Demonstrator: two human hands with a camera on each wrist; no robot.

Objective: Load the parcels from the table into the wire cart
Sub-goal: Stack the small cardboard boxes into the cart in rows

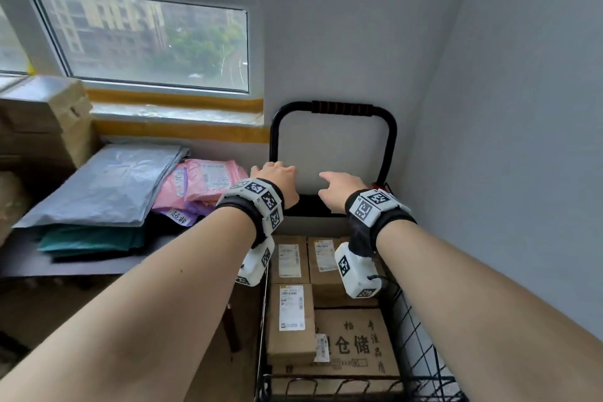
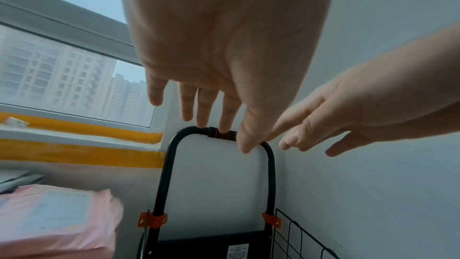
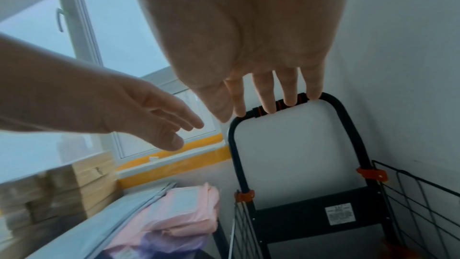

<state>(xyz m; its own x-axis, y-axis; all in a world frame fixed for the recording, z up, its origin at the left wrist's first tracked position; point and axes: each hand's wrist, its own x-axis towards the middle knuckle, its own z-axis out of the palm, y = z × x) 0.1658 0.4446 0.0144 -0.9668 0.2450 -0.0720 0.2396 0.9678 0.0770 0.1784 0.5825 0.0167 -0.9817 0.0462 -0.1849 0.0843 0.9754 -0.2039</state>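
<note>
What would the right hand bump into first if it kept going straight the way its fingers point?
Probably the cart handle: the right hand points its open fingers at the top bar. Depth is unclear; behind it is the wall.

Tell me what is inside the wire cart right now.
The wire cart holds brown cardboard boxes with white shipping labels, packed side by side; one large box bears printed Chinese characters. Anything beneath them is covered. Both hands hover above, empty.

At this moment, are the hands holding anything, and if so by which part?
Nothing is held. The left hand and right hand are both open and empty, fingers extended, in the air in front of the cart handle, not touching it.
</note>
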